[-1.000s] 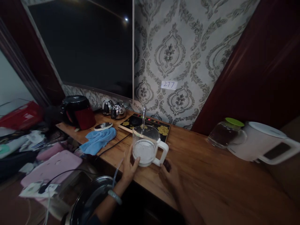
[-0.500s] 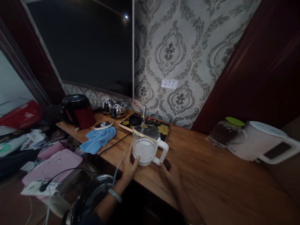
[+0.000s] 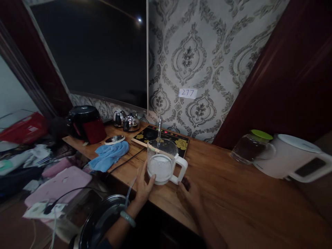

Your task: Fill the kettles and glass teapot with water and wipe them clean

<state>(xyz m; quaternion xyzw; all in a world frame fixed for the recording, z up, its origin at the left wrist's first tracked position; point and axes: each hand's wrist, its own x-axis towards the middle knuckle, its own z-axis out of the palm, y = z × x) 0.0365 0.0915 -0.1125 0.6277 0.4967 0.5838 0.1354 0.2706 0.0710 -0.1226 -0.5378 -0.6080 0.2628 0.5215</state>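
Observation:
A clear glass jug (image 3: 162, 166) with a white handle stands on the wooden counter in front of the hob, its lower part looking whitish. My left hand (image 3: 144, 185) curves around the jug's left side, thumb on the front of the glass, the other fingers partly behind it. At the foot of the handle, my right hand (image 3: 190, 193) has its curled fingertips against the white plastic; some of those fingers are in shadow. A slim metal spout (image 3: 160, 128) rises from the hob just behind the jug.
The black induction hob (image 3: 181, 143) with gold flowers shows a red light. Left are a blue cloth (image 3: 109, 155), a round lid (image 3: 114, 139), chrome kettles (image 3: 131, 122) and a red-black appliance (image 3: 88, 126). Right are a green-lidded glass pot (image 3: 247, 148) and a white pitcher (image 3: 282, 157).
The view has shifted very slightly. Both hands keep their places at the jug, and nothing else visibly moves.

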